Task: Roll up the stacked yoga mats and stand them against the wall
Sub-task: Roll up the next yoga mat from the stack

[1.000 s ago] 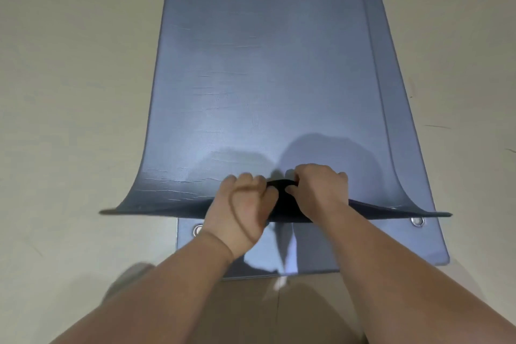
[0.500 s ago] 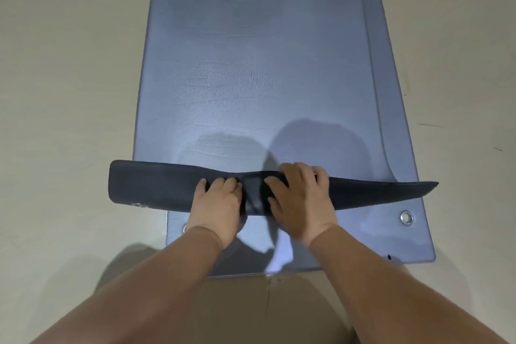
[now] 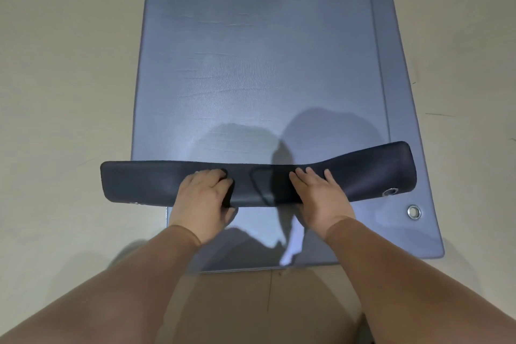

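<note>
Head view — two mats (image 3: 262,64) (image 3: 418,237), two hands (image 3: 201,198) (image 3: 321,198)

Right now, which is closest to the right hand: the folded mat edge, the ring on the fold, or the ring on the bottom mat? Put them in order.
1. Folded mat edge, touching the right hand.
2. Ring on the fold, to its right.
3. Ring on the bottom mat, farther right.
</note>
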Tool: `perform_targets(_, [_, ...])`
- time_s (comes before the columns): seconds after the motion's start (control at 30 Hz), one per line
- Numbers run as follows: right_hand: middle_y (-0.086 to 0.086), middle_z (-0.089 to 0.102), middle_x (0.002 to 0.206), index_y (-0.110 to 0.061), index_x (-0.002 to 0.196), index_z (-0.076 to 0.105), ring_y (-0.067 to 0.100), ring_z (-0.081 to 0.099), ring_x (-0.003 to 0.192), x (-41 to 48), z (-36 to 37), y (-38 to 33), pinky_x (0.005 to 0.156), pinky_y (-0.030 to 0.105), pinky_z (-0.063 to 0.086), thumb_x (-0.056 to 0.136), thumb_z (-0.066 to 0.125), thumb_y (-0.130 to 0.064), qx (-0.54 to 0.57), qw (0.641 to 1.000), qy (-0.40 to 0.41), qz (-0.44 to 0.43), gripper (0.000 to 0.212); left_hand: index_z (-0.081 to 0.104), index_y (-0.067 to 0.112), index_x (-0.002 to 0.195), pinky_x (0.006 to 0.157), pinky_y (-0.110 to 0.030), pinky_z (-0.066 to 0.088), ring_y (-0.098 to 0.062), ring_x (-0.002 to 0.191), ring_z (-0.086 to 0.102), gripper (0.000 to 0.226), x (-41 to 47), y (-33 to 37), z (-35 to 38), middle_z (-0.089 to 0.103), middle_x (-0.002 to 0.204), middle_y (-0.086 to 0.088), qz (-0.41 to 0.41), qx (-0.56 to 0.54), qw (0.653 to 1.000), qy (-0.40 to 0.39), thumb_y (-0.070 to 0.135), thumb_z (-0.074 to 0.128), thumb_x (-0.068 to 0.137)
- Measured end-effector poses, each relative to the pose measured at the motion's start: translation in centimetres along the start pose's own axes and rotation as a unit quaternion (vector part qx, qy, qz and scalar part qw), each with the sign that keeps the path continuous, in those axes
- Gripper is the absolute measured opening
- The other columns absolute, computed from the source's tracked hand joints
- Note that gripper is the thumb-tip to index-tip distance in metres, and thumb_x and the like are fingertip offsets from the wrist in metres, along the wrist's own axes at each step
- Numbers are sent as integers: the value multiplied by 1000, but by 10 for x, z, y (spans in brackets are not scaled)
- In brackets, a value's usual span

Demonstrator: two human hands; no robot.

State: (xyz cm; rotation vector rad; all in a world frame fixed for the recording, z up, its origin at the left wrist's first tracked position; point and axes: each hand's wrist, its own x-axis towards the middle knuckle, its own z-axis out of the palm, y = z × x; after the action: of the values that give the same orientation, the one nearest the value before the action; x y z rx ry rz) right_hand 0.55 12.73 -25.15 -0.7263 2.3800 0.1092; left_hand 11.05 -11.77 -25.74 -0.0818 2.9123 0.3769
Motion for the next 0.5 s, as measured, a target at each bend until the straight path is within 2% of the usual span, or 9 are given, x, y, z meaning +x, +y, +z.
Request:
perform_targets(0.1, [0, 16, 173, -19, 166, 15, 21, 10, 160, -3, -6, -6, 129, 46, 0, 99, 47, -4, 11, 1000, 1, 9, 75, 73, 9, 113, 84, -41, 51, -34, 99, 63, 66, 4, -2, -1, 68, 116, -9, -10, 15, 1000, -9, 31, 89, 52])
perform_targets(0.2, [-1, 19, 172, -20, 166, 17, 20, 13, 160, -4, -13, -9, 129, 45, 3, 100, 46, -8, 2, 1000, -10, 9, 72, 66, 19, 114, 96, -37, 42, -26, 105, 57, 45, 13, 9, -3, 62, 113, 1, -40, 43, 996, -74, 36, 75, 74])
perform_targets(0.27, [-2, 23, 171, -21, 165, 21, 18, 18, 159, -5, -20, -9, 130, 42, 4, 105, 45, -19, 4, 1000, -21, 7, 64, 62, 23, 112, 95, -32, 39, -23, 107, 55, 33, 20, 12, -7, 59, 111, 4, -60, 26, 991, -113, 39, 67, 83])
perform_targets(0.33, [2, 44, 161, -21, 157, 40, 21, 38, 149, -7, -31, -9, 128, 40, 14, 105, 46, -24, 23, 1000, -17, 10, 52, 61, 25, 104, 84, -30, 45, -21, 100, 57, 28, 26, 8, -17, 61, 103, 6, -66, -7, 989, -133, 42, 66, 83])
perform_targets(0.37, [4, 59, 143, -21, 144, 53, 23, 52, 134, -8, -37, -9, 123, 39, 26, 103, 48, -24, 39, 999, -11, 9, 41, 61, 27, 101, 79, -31, 49, -20, 94, 59, 24, 28, 3, -23, 62, 97, 7, -67, -33, 985, -153, 42, 67, 83])
perform_targets(0.4, [3, 68, 123, -23, 129, 61, 24, 60, 116, -8, -44, -9, 110, 36, 39, 101, 52, -24, 55, 998, -12, 7, 30, 61, 30, 99, 73, -31, 51, -18, 88, 60, 19, 31, -1, -30, 63, 91, 8, -65, -58, 980, -181, 40, 68, 84])
perform_targets(0.43, [0, 71, 107, -25, 116, 65, 23, 63, 101, -8, -51, -9, 94, 34, 46, 98, 55, -23, 69, 997, -22, 1, 21, 61, 34, 96, 68, -30, 49, -18, 83, 61, 14, 33, -6, -38, 63, 86, 9, -58, -75, 973, -212, 38, 68, 86])
perform_targets(0.5, [-6, 68, 90, -31, 94, 66, 21, 63, 88, -5, -63, -6, 73, 31, 45, 92, 64, -22, 98, 993, -67, -19, 9, 57, 39, 86, 66, -29, 42, -15, 79, 59, 15, 36, -15, -54, 62, 80, 11, -42, -97, 957, -270, 32, 71, 88])
